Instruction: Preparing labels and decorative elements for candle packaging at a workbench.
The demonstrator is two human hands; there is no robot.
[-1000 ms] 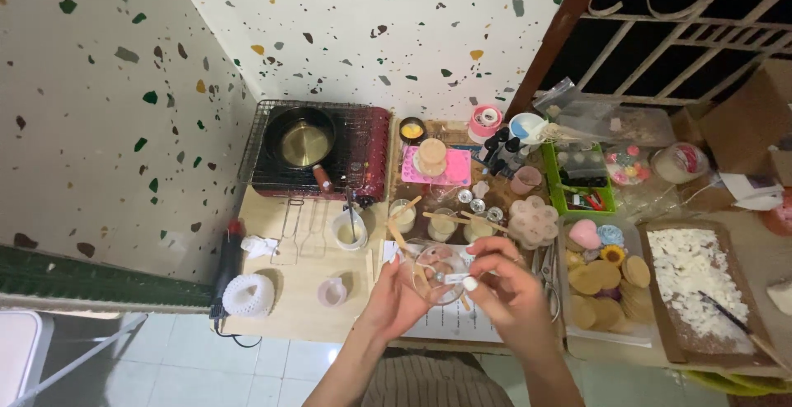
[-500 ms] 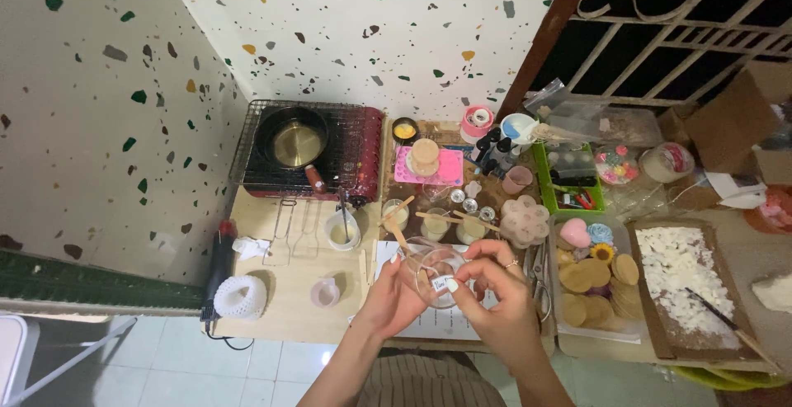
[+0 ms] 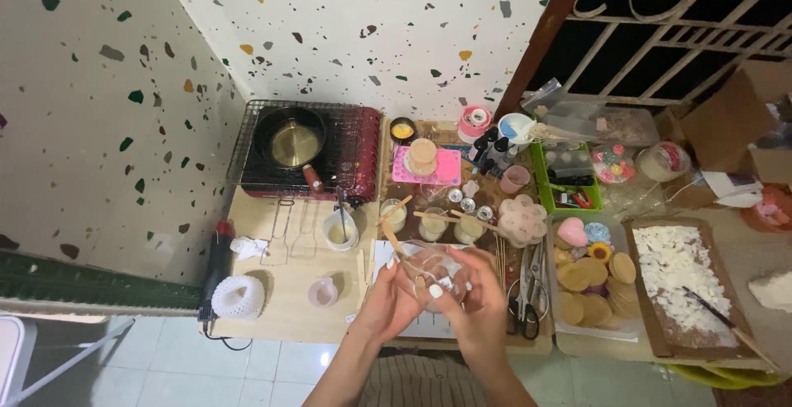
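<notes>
Here 2 hands, left hand (image 3: 386, 301) and right hand (image 3: 477, 304), clasp 1 clear glass cup (image 3: 433, 271)

— That cup (image 3: 436, 271) between the left hand (image 3: 388, 300) and the right hand (image 3: 474, 308), is it glass?

— Clear and glossy; glass or plastic, I cannot tell. The stick (image 3: 394, 242) leaning in it looks like bare matt wood.

— And the table (image 3: 280, 291)?

— Pale wood, smooth and matt. The stove (image 3: 309, 151) has a glossy red casing under a black wire grid, and the pan (image 3: 290, 139) shines like metal inside.

— The scissors (image 3: 528, 291)?

— Bright metal blades, dark handles. The tray (image 3: 660, 291) beside them is brown wood, holding rough white flakes (image 3: 676, 279).
</notes>
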